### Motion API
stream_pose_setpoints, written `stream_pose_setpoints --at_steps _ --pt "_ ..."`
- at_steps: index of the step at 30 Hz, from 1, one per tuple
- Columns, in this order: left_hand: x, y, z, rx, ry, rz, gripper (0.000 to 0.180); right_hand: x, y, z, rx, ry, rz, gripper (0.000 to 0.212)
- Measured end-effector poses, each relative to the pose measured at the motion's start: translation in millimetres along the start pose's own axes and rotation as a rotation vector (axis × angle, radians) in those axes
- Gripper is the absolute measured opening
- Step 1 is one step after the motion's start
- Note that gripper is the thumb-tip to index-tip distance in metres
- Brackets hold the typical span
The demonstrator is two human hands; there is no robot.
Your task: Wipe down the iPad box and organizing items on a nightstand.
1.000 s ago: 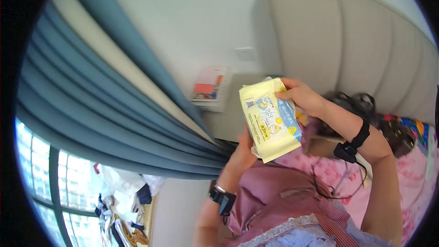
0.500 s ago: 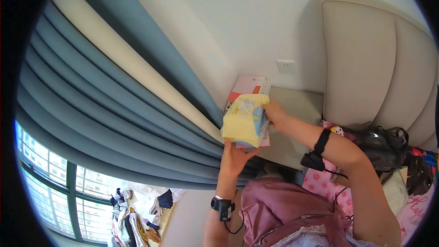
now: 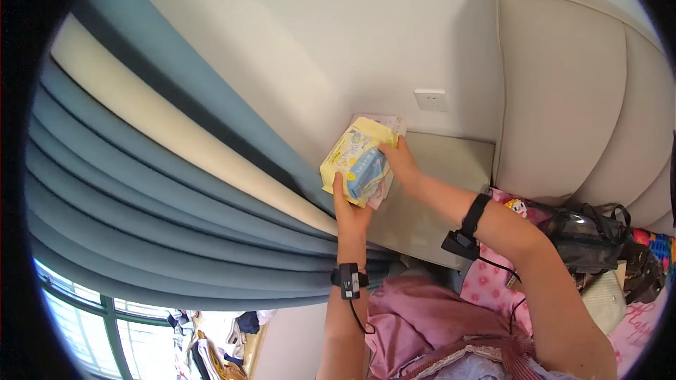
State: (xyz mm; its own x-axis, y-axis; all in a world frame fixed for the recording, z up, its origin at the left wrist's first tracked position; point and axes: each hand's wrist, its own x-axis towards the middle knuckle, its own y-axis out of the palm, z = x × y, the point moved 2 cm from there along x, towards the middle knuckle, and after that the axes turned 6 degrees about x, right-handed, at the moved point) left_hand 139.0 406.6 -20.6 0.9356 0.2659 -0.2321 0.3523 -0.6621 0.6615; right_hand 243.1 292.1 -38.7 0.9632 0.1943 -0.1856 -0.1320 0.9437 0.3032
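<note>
Both my hands hold a soft yellow-and-blue plastic packet [image 3: 350, 149] at the far left of the bedside table [image 3: 451, 158]. My left hand [image 3: 350, 211] grips its near edge, thumb on top and the other fingers hidden underneath. From the right side my right hand [image 3: 401, 162] closes on it, thumb on the upper face. A pinkish packet edge [image 3: 381, 195] shows beneath the yellow one; how much of it I hold cannot be made out. Behind lies a pink box [image 3: 398, 124], mostly covered by the packet.
Blue-grey curtains [image 3: 176, 190] hang close on the left. A wall socket [image 3: 430, 100] sits above the table, and a padded headboard [image 3: 563, 84] rises at the right. On the bed lies a dark see-through bag [image 3: 581, 239]. Piled clothes [image 3: 211, 341] lie near the window.
The packet has shifted up and left and tilted, so more of its blue label shows. Both hands have moved with it, and it covers more of the pink box.
</note>
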Motion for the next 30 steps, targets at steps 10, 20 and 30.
stream_pose_setpoints --at_steps 10,20,30 --pt "121 4 -19 0.187 0.149 0.032 0.063 -25 -106 -53 -0.561 -0.043 -0.012 0.048" --pt "173 -47 5 0.805 0.053 -0.928 0.086 -117 -165 -110 -1.437 -0.696 0.244 0.045" --pt "156 -42 -8 2.187 0.856 -0.324 0.089 -119 -167 -128 -1.369 -0.669 0.214 0.050"
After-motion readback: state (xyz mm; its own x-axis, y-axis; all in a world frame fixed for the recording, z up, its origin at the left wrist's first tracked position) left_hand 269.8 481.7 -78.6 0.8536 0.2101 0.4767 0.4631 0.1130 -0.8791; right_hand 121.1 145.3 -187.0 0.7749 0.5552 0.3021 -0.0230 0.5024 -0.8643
